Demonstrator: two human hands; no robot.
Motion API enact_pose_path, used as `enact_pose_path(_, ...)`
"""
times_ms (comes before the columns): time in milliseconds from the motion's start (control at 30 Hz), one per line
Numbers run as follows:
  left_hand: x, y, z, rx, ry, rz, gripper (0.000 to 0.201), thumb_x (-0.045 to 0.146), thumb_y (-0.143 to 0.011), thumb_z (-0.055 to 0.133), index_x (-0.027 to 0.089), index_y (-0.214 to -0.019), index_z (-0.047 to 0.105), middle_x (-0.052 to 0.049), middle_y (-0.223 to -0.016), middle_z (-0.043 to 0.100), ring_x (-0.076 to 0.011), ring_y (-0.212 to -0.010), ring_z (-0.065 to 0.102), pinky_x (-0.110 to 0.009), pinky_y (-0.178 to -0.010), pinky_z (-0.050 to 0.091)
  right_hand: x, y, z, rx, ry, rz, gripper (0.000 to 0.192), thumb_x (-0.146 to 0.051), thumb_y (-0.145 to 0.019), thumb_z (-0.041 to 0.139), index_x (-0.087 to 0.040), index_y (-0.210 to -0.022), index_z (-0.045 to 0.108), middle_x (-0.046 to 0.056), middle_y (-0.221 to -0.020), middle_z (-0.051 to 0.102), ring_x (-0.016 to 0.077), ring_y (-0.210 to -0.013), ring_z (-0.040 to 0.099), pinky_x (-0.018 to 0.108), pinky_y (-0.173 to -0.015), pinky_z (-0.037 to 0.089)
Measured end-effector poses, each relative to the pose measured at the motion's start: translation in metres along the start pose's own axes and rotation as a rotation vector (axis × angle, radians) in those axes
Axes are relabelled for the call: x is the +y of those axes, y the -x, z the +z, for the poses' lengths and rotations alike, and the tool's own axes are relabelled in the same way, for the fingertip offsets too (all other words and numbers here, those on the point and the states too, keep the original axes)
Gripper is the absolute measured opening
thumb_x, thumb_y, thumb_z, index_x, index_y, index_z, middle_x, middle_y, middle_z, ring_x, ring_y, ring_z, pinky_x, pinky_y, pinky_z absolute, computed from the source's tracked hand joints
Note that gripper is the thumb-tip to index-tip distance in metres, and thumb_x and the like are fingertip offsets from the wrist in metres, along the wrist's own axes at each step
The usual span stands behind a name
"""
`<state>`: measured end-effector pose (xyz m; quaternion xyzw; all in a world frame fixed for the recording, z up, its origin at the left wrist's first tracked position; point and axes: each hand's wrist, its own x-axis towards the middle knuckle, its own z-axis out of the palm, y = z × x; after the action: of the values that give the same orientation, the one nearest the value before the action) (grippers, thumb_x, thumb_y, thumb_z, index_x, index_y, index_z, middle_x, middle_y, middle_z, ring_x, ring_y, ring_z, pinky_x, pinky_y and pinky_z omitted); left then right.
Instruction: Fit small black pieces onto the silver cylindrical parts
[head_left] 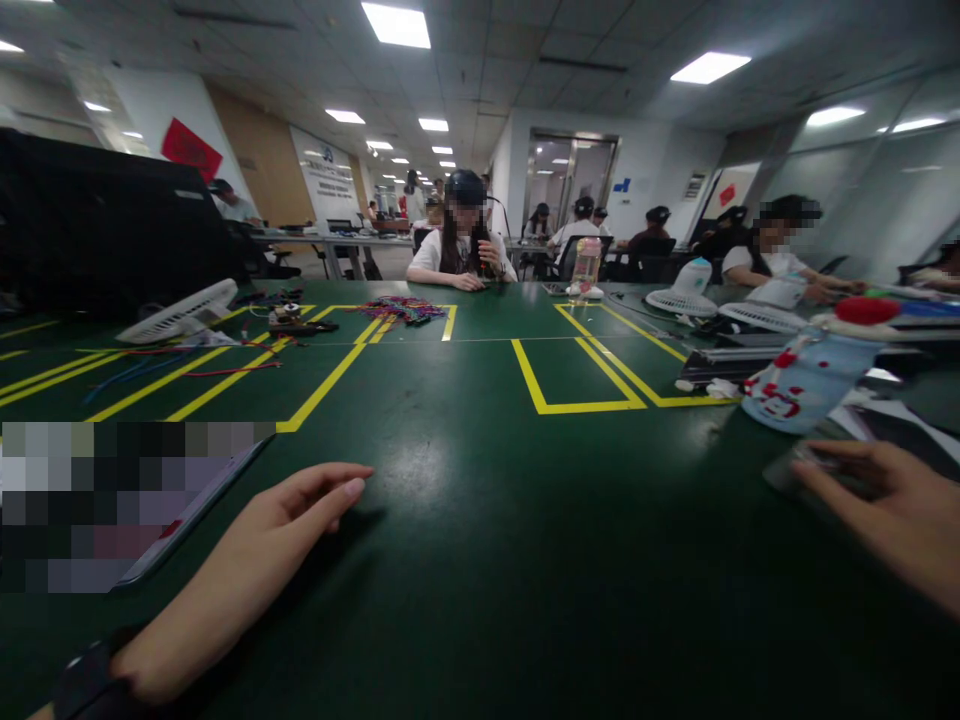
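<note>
The left hand (259, 555) lies flat, fingers loosely together and holding nothing, on the smooth green table (480, 560), just beside a thin flat tablet (195, 510) near the left edge. The right hand (896, 515), fingers spread, rests on a dark, blurred object (799, 470) near the right edge. Behind it lies a rounded pale-blue bottle (806, 380) with a red cap.
</note>
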<state>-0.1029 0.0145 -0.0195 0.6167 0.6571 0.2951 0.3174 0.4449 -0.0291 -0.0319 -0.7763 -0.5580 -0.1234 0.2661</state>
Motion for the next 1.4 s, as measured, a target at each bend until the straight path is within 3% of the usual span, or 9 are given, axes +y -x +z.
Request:
enact_pose_path(133, 0.005, 0.000, 0.001, 0.000, 0.003, 0.001, 0.043, 0.058, -0.080, 0.053, 0.028, -0.109, 0.066, 0.003, -0.082, 0.069, -0.0210, -0.074, 0.060, -0.029, -0.067, 0.046, -0.106, 0.023, 0.005, -0.202, -0.423, -0.338, 0.039, -0.041, -0.082, 0.059, -0.022, -0.115, 0.054, 0.009, -0.116, 0.058, 0.0167, -0.095, 0.060, 0.029, -0.076, 0.053)
enact_pose_path(233, 0.001, -0.003, -0.002, -0.005, -0.004, 0.011, 0.044, 0.058, -0.079, 0.055, 0.026, -0.107, 0.067, 0.001, -0.082, 0.069, -0.0219, -0.072, 0.061, -0.030, -0.066, 0.048, -0.185, 0.042, 0.020, -0.413, -0.680, -0.633, 0.031, -0.031, -0.085, 0.055, -0.022, -0.114, 0.052, 0.007, -0.118, 0.056, 0.0143, -0.106, 0.056, 0.029, -0.090, 0.050)
enact_pose_path(367, -0.014, -0.004, -0.003, -0.018, -0.056, 0.048, 0.043, 0.057, -0.082, 0.053, 0.026, -0.110, 0.065, -0.002, -0.088, 0.069, -0.0224, -0.075, 0.063, -0.032, -0.069, 0.049, -0.246, 0.059, 0.041, -0.542, -0.820, -0.731, 0.028, -0.025, -0.083, 0.055, -0.021, -0.111, 0.050, 0.005, -0.113, 0.056, 0.0123, -0.101, 0.055, 0.028, -0.089, 0.048)
enact_pose_path(467, -0.012, 0.001, 0.008, 0.004, -0.103, 0.202, 0.034, 0.050, -0.084, 0.053, 0.028, -0.107, 0.065, -0.003, -0.098, 0.068, -0.0242, -0.088, 0.063, -0.033, -0.076, 0.049, -0.255, 0.064, 0.051, -0.575, -0.878, -0.634, 0.041, -0.024, -0.079, 0.059, -0.021, -0.118, 0.044, 0.005, -0.111, 0.055, 0.0120, -0.099, 0.054, 0.029, -0.090, 0.047)
enact_pose_path(600, 0.026, 0.008, 0.035, -0.057, -0.072, 0.472, 0.027, 0.040, -0.086, 0.054, 0.029, -0.109, 0.065, -0.003, -0.104, 0.066, -0.0219, -0.091, 0.060, -0.032, -0.080, 0.048, -0.252, 0.066, 0.057, -0.672, -1.028, -0.498, 0.054, -0.023, -0.073, 0.068, -0.019, -0.118, 0.039, 0.005, -0.110, 0.055, 0.0119, -0.099, 0.056, 0.029, -0.090, 0.048)
enact_pose_path(800, 0.074, 0.004, 0.060, -0.199, 0.038, 0.548, 0.018, 0.036, -0.086, 0.056, 0.028, -0.089, 0.072, -0.002, -0.095, 0.066, -0.0185, -0.087, 0.060, -0.032, -0.077, 0.047, -0.253, 0.065, 0.060, -0.759, -1.110, -0.431, 0.051, -0.026, -0.070, 0.073, -0.018, -0.110, 0.043, 0.004, -0.103, 0.058, 0.0119, -0.092, 0.059, 0.027, -0.081, 0.051)
enact_pose_path(1100, 0.070, 0.007, 0.059, -0.247, 0.103, 0.521, 0.018, 0.040, -0.086, 0.057, 0.028, -0.088, 0.071, -0.003, -0.099, 0.063, -0.0212, -0.093, 0.058, -0.036, -0.084, 0.047, -0.252, 0.066, 0.057, -0.758, -1.078, -0.458, 0.047, -0.028, -0.070, 0.073, -0.019, -0.108, 0.047, 0.002, -0.099, 0.060, 0.0103, -0.086, 0.060, 0.025, -0.075, 0.051)
enact_pose_path(1300, 0.068, 0.003, 0.049, -0.121, 0.088, 0.470, 0.021, 0.042, -0.085, 0.058, 0.026, -0.086, 0.071, -0.002, -0.095, 0.062, -0.0207, -0.089, 0.059, -0.035, -0.079, 0.046, -0.248, 0.067, 0.053, -0.716, -1.041, -0.496, 0.045, -0.025, -0.070, 0.072, -0.020, -0.107, 0.048, 0.001, -0.101, 0.059, 0.0103, -0.089, 0.059, 0.025, -0.079, 0.050)
enact_pose_path(1400, 0.054, -0.001, 0.045, -0.154, 0.059, 0.450, 0.019, 0.041, -0.084, 0.059, 0.027, -0.087, 0.072, -0.001, -0.096, 0.062, -0.0203, -0.089, 0.059, -0.035, -0.081, 0.045, -0.245, 0.067, 0.049, -0.709, -0.996, -0.529, 0.041, -0.022, -0.071, 0.067, -0.019, -0.107, 0.049, 0.002, -0.100, 0.059, 0.0104, -0.088, 0.058, 0.025, -0.078, 0.049)
